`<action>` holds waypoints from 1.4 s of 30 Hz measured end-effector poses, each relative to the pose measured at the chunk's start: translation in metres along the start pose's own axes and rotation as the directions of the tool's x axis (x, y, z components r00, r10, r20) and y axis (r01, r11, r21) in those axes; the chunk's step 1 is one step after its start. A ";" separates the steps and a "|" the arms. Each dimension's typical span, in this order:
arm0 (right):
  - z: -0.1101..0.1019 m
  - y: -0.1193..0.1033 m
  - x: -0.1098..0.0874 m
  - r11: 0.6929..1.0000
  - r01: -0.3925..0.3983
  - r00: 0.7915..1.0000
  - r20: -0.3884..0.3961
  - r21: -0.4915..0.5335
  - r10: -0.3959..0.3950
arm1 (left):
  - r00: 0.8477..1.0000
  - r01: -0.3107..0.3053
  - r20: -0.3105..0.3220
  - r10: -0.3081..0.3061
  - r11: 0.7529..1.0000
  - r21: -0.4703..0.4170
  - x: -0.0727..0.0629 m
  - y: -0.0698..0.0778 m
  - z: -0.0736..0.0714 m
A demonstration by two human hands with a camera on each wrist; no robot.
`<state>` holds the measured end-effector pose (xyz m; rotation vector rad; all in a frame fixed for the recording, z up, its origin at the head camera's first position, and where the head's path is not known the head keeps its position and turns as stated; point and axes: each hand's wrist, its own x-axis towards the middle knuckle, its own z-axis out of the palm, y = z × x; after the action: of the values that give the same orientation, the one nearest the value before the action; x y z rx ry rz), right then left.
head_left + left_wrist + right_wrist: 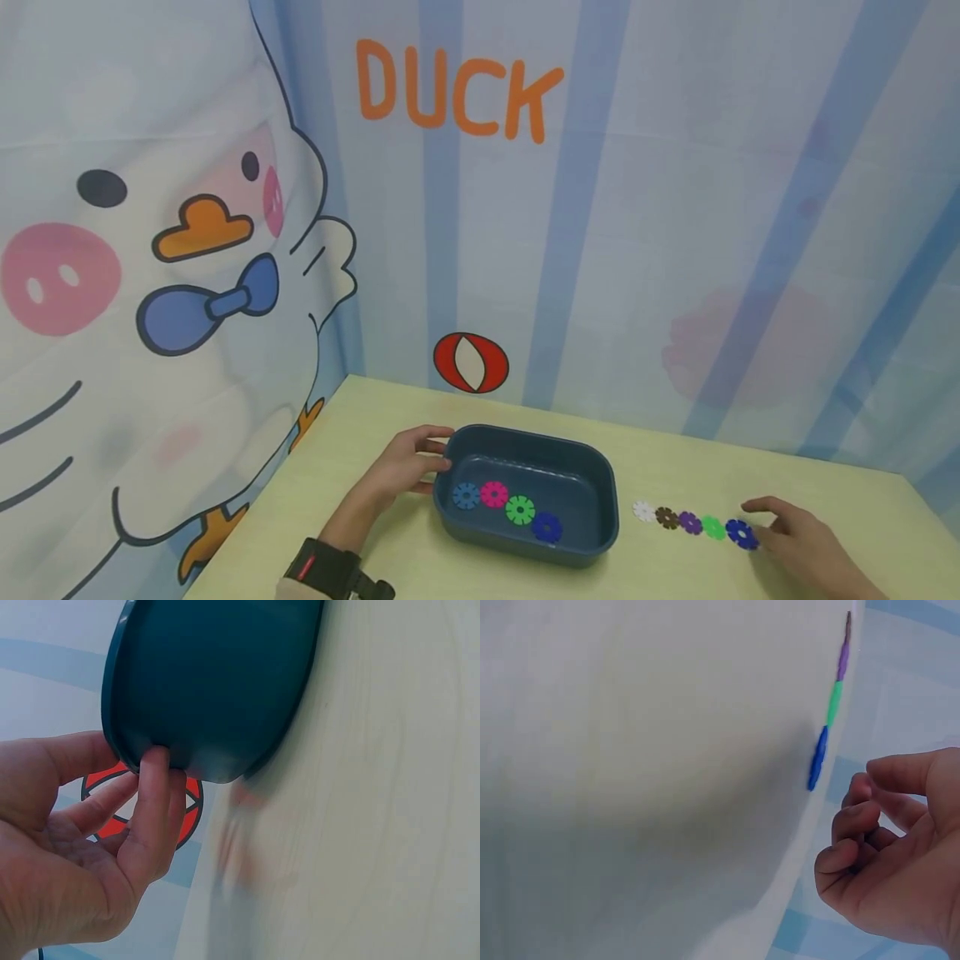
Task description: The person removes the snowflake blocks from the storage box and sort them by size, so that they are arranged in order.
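Note:
A dark blue-green basin stands on the table. Inside it lie notched plastic discs in a slanting line: light blue, pink, green and dark blue. My left hand holds the basin's left end, fingers on the rim and outer wall, as the left wrist view also shows. To the basin's right runs a row of discs: white, brown, purple, green and blue. Beside the blue one is my right hand, fingers loosely bent and holding nothing.
The pale yellow table meets a striped cloth backdrop along its far edge. Another cloth with a printed duck hangs along the left side. A black strap is on the left wrist.

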<state>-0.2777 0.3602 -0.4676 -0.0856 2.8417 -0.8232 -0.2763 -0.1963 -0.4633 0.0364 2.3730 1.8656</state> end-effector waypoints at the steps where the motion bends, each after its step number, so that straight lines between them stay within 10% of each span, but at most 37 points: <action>1: -0.002 -0.003 -0.001 1.000 0.024 1.000 -0.012 0.006 -0.024 | 1.000 0.000 0.000 0.000 1.000 -0.002 0.000 0.000 0.000; 19: -0.002 -0.080 -0.015 0.954 0.259 0.964 -0.106 0.151 -0.245 | 1.000 0.003 0.004 -0.003 1.000 -0.016 -0.001 0.000 -0.001; 42: 0.045 -0.149 0.004 0.847 0.499 0.867 -0.109 0.182 -0.487 | 1.000 -0.012 0.002 0.012 1.000 -0.013 0.000 -0.001 -0.001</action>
<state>-0.2722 0.2104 -0.4257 -0.8069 2.7972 -1.2272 -0.2761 -0.1972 -0.4637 0.0513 2.3639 1.8856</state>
